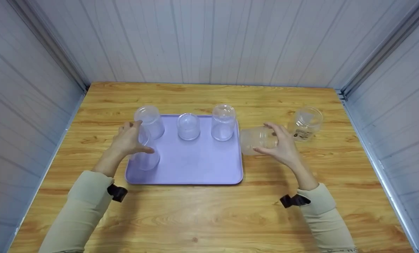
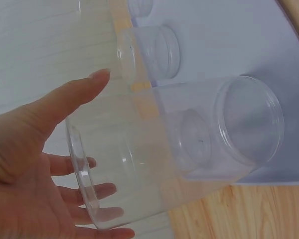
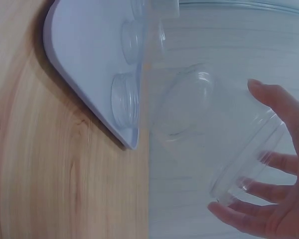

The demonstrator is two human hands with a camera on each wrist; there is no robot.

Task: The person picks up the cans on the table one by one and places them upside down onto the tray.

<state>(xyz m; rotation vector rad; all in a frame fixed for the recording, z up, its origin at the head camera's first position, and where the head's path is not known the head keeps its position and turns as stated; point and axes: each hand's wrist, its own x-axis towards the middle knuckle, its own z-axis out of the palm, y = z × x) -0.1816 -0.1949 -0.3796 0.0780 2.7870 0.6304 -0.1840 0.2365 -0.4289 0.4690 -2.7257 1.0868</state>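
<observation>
My left hand is round the upper part of a clear plastic jar, thumb on one side and fingers on the other. That jar stands at the front left of the lilac tray; the left wrist view shows its round base on the tray. Beyond the tray's right edge, my right hand grips another clear jar by one end, tipped on its side above the table. Three more clear jars, left, middle and right, stand along the tray's back; the middle one looks shorter.
On the wooden table, right of the tray, stands a clear jar with dark print low on its side. Pale panel walls enclose the table at the back and both sides.
</observation>
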